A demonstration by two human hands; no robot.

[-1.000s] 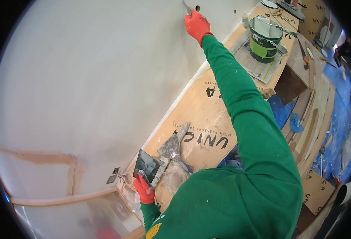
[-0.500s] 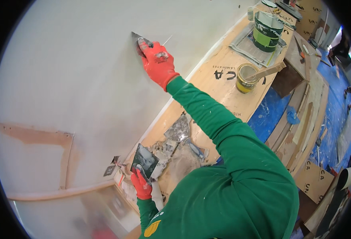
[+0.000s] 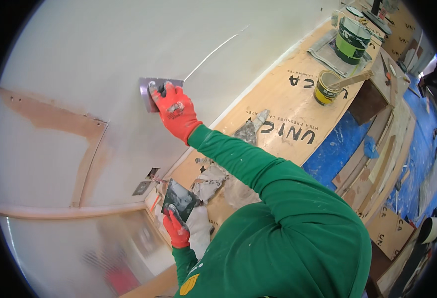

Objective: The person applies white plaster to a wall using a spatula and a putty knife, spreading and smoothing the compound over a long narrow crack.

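My right hand (image 3: 176, 110), in a red work glove, grips a wide putty knife (image 3: 148, 93) whose blade lies against the pale wall (image 3: 94, 54). From the blade's upper right corner, a thin white line of filler (image 3: 211, 51) runs up the wall. Lower down, my left hand (image 3: 176, 228) is closed on a second broad putty knife (image 3: 180, 197), its dark blade smeared with whitish filler. Both of my arms wear green sleeves.
Along the wall runs a wooden board (image 3: 290, 111) bearing an open yellow-labelled tin (image 3: 326, 89) with a stick across it, a green bucket (image 3: 351, 43) on newspaper, and another smeared scraper (image 3: 251, 128). Blue sheeting (image 3: 335, 149) covers the floor. A socket plate (image 3: 141, 187) hangs at the wall's foot.
My right hand has swept down and left along the wall, its knife now turned broadside, leaving a longer white line behind. My left hand keeps its hold, and the view has shifted slightly.
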